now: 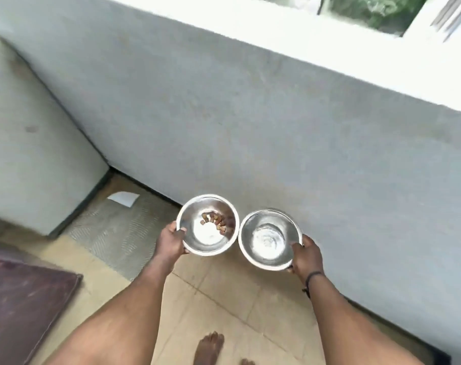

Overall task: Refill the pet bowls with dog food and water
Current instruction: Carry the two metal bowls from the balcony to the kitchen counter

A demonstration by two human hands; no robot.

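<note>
Head view, looking down over both forearms. The left hand (171, 242) is gripping the near-left rim of a steel bowl (207, 225), thumb hooked over the edge and fingers closed beneath it; a small cluster of kibble (215, 221) is lying toward the bowl's far right side, with most of the bottom showing bare. The right hand (307, 255) is clamping the near-right rim of a second steel bowl (270, 239) in the same manner; its contents are appearing clear and ringed, probably water, though the level cannot be judged. A dark cord (312, 279) is circling the right wrist.

Both bowls are being carried in the air above the tiled floor (224, 299), rims level and touching or almost touching each other at their inner sides, each lying straight ahead of the hand carrying it. Directly beyond them a pale parapet wall (250, 127) is rising; the floor strip along its base is lying below and ahead of the bowls. A grey mat (118, 233) is lying toward the wall corner on the left, a dark red mat (26, 299) nearer at the left edge, and a bare foot (209, 346) is standing below.

Judgement: each hand is equally near its own bowl, so the coming move is probably turning on keeping both rims level while travelling, the water bowl especially.
</note>
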